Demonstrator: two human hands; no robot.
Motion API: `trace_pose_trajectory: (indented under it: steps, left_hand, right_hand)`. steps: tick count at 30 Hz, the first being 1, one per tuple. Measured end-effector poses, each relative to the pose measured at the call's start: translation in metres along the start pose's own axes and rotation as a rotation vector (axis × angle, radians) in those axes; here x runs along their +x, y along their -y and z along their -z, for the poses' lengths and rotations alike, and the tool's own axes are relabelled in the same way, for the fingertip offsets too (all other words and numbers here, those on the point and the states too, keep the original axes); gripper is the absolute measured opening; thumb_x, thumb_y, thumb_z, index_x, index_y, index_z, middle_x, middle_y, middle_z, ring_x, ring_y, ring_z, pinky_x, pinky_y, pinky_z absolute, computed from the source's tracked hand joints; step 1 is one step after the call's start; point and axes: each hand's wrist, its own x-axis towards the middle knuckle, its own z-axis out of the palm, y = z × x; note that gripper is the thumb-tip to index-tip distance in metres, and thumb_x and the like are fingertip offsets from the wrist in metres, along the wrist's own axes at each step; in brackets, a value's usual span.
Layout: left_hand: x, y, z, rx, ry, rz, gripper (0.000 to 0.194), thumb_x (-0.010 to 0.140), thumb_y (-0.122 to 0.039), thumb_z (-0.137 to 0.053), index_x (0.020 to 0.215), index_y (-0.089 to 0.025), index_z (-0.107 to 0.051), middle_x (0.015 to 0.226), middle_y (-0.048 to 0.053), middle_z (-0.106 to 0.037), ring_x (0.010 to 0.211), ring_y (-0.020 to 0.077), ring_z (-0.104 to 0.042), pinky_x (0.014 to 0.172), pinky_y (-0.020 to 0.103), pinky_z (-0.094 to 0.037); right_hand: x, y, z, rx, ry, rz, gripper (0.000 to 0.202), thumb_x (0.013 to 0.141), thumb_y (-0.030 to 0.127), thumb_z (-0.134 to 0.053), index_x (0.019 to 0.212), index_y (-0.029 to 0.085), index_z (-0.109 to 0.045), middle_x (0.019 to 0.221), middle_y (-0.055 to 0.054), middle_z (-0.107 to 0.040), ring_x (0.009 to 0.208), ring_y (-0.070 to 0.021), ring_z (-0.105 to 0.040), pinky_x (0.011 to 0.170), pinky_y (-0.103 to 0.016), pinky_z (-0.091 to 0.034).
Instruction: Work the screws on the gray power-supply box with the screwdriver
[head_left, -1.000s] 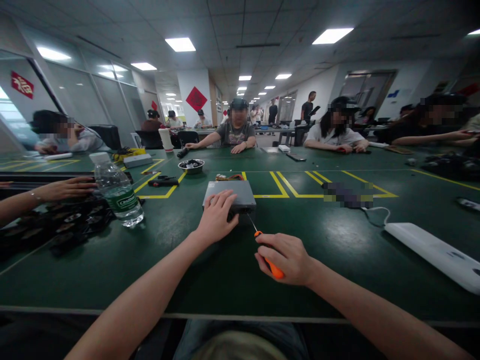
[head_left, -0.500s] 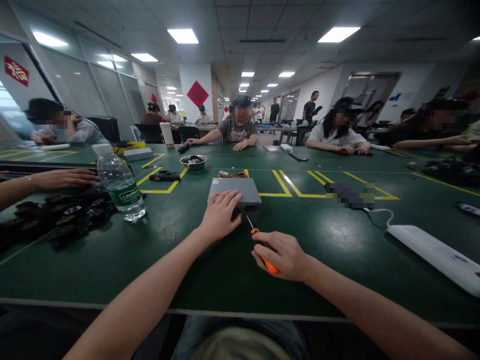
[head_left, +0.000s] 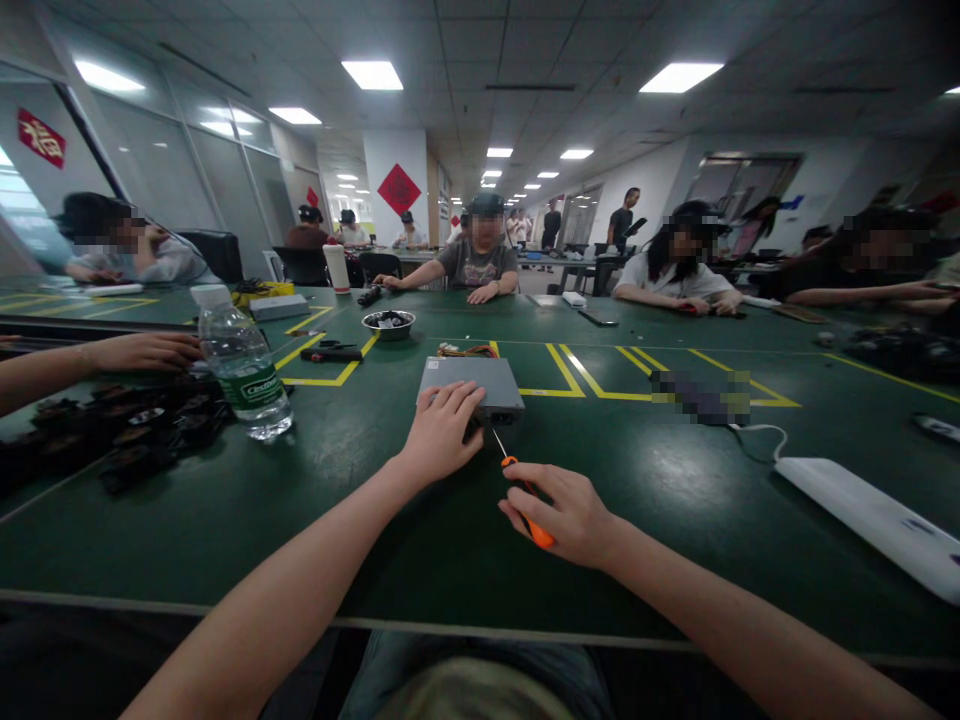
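Note:
A grey metal computer power supply (head_left: 493, 378) lies on the green table, its bundle of coloured wires (head_left: 457, 350) at the far side and a socket on the side facing me. My left hand (head_left: 442, 430) grips its near left part, fingers over the top and thumb down by the front. In my right hand (head_left: 574, 510) is a screwdriver (head_left: 538, 533) with an orange and black handle, held from the side. Its thin shaft points up and left at the lower front of the power supply; whether the tip touches, I cannot tell.
To the left stand a water bottle (head_left: 251, 385) and a heap of black parts (head_left: 142, 425), with another person's hand (head_left: 150, 352) behind them. A metal bowl (head_left: 388, 332) and a black tool (head_left: 332, 354) lie farther back. On the right is a white power strip (head_left: 862, 520).
Both hands keep almost the same place on the power supply and screwdriver. The whole view has shifted very slightly.

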Motion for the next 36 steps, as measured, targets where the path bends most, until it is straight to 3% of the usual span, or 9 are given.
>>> trace_pose_trajectory:
  steps: [4, 7, 13, 21, 26, 28, 32, 34, 36]
  left_hand:
    - [0.000, 0.000, -0.001, 0.010, 0.002, -0.003, 0.046, 0.080, -0.027, -0.049, 0.125, -0.019, -0.045, 0.133, 0.008, -0.048, 0.123, 0.0233, -0.041, 0.101, 0.042, -0.027]
    - [0.000, -0.001, -0.002, 0.019, -0.001, -0.009, 0.046, 0.080, -0.026, -0.049, 0.125, -0.018, -0.045, 0.133, 0.008, -0.048, 0.124, 0.0232, -0.040, 0.103, 0.043, -0.024]
    - [0.001, -0.001, -0.003, 0.029, -0.015, -0.026, 0.044, 0.080, -0.025, -0.049, 0.122, -0.016, -0.047, 0.134, 0.010, -0.047, 0.126, 0.0235, -0.039, 0.107, 0.044, -0.020]
    - [0.002, 0.000, -0.004, 0.012, -0.024, -0.023, 0.043, 0.080, -0.025, -0.048, 0.122, -0.016, -0.047, 0.132, 0.010, -0.050, 0.123, 0.0225, -0.043, 0.104, 0.042, -0.027]
    - [0.001, -0.001, -0.002, 0.011, -0.029, -0.030, 0.042, 0.080, -0.025, -0.048, 0.121, -0.015, -0.048, 0.131, 0.011, -0.051, 0.122, 0.0236, -0.044, 0.102, 0.043, -0.029]
    - [0.001, -0.001, -0.002, 0.005, -0.034, -0.030, 0.042, 0.080, -0.024, -0.049, 0.121, -0.016, -0.048, 0.131, 0.011, -0.051, 0.122, 0.0239, -0.043, 0.101, 0.043, -0.029]
    - [0.001, 0.000, -0.002, -0.002, -0.023, -0.024, 0.043, 0.080, -0.024, -0.049, 0.122, -0.016, -0.048, 0.131, 0.011, -0.050, 0.122, 0.0240, -0.043, 0.101, 0.043, -0.030]
    - [0.001, 0.000, -0.002, -0.002, -0.019, -0.018, 0.043, 0.080, -0.024, -0.049, 0.122, -0.017, -0.048, 0.131, 0.011, -0.050, 0.122, 0.0238, -0.043, 0.101, 0.043, -0.030]
    - [0.000, 0.000, -0.002, -0.005, -0.024, -0.016, 0.042, 0.080, -0.024, -0.048, 0.122, -0.018, -0.048, 0.132, 0.010, -0.050, 0.123, 0.0234, -0.043, 0.101, 0.043, -0.030]
  right_hand:
    - [0.002, 0.005, 0.004, 0.086, 0.061, -0.036, 0.024, 0.083, 0.033, -0.050, 0.094, 0.013, -0.054, 0.101, -0.016, -0.057, 0.087, -0.0169, -0.060, 0.064, -0.023, -0.051]
    - [0.006, 0.008, 0.010, 0.091, 0.072, 0.025, 0.029, 0.083, 0.030, -0.046, 0.106, 0.013, -0.051, 0.108, -0.019, -0.055, 0.094, -0.0195, -0.060, 0.066, -0.025, -0.051]
    - [0.014, 0.004, 0.019, -0.112, -0.040, -0.006, 0.017, 0.084, 0.031, -0.053, 0.095, 0.017, -0.055, 0.096, -0.014, -0.065, 0.075, -0.0152, -0.062, 0.065, -0.026, -0.049]
    - [0.025, 0.009, 0.026, -0.242, 0.065, 0.059, 0.022, 0.085, 0.012, -0.044, 0.099, 0.019, -0.059, 0.106, -0.014, -0.062, 0.082, -0.0172, -0.061, 0.069, -0.029, -0.050]
    - [0.028, 0.036, 0.029, -0.348, 0.228, -0.024, 0.033, 0.085, 0.004, -0.034, 0.107, 0.013, -0.056, 0.105, -0.017, -0.062, 0.087, -0.0189, -0.062, 0.072, -0.029, -0.051]
    - [0.030, 0.043, 0.029, -0.412, 0.204, -0.035, 0.030, 0.086, 0.004, -0.034, 0.101, 0.010, -0.058, 0.101, -0.019, -0.064, 0.080, -0.0180, -0.063, 0.068, -0.028, -0.050]
    - [0.035, 0.047, 0.027, -0.455, 0.187, -0.147, 0.020, 0.089, 0.023, -0.044, 0.090, 0.010, -0.059, 0.070, -0.009, -0.063, 0.056, -0.0155, -0.057, 0.051, -0.028, -0.043]
    - [0.037, 0.048, 0.024, -0.450, 0.187, -0.221, 0.023, 0.089, 0.028, -0.044, 0.089, 0.011, -0.059, 0.074, -0.010, -0.062, 0.058, -0.0170, -0.057, 0.052, -0.029, -0.043]
    - [0.038, 0.050, 0.020, -0.440, 0.170, -0.248, 0.021, 0.089, 0.022, -0.040, 0.095, 0.012, -0.057, 0.092, -0.015, -0.063, 0.075, -0.0216, -0.061, 0.062, -0.032, -0.047]
